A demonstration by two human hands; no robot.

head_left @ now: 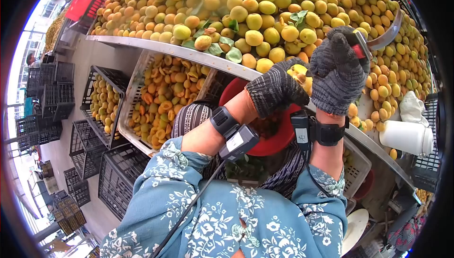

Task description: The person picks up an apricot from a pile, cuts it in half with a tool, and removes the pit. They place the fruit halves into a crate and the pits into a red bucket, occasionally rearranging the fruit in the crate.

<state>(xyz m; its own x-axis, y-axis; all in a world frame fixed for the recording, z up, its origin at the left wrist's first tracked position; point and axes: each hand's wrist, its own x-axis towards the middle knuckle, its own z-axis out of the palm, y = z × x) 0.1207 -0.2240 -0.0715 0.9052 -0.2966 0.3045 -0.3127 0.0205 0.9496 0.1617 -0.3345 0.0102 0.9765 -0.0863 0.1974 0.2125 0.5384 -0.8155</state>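
My left hand [279,87], in a dark grey knitted glove, is closed around a yellow apricot [298,72] whose surface looks partly cut. Right beside it, my right hand [339,71], gloved the same way, grips a knife [388,32] with a red and black handle and a curved blade pointing up and right, away from the fruit. Both hands are over the near edge of a metal-rimmed table [189,54] heaped with whole apricots [255,21] and a few leaves. Below them a red tub [269,139] stands between my knees, partly hidden by my hands and wrists.
To the left, a pale crate [124,121] contains halved apricots. Beyond it are a black crate [118,92] of whole fruit and several stacked black crates [125,175]. A white plastic jar [404,137] lies at the table's right, near a white crate [362,163] below.
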